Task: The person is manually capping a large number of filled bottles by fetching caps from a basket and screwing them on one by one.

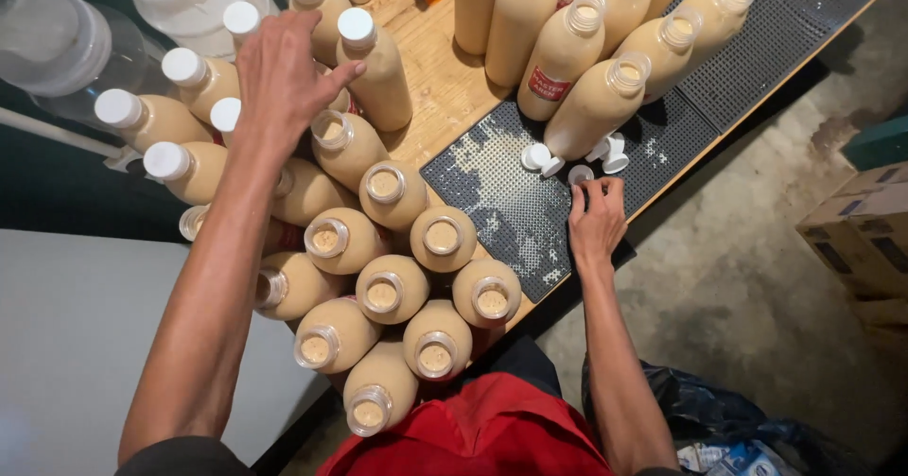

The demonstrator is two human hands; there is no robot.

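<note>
My left hand [279, 79] lies spread over the capped bottles [184, 79] at ten o'clock, fingers wide, palm resting on their tops and gripping nothing. My right hand [596, 221] is at three o'clock on the black mat [492, 202], fingertips pinched on one white cap [581, 175] from the small heap of loose caps [605, 153] just beyond it. By my reckoning, roughly a handful of bottles are capped; the open bottles [407, 296] clustered at six o'clock and the open row [605, 51] at one o'clock are yet to be capped.
</note>
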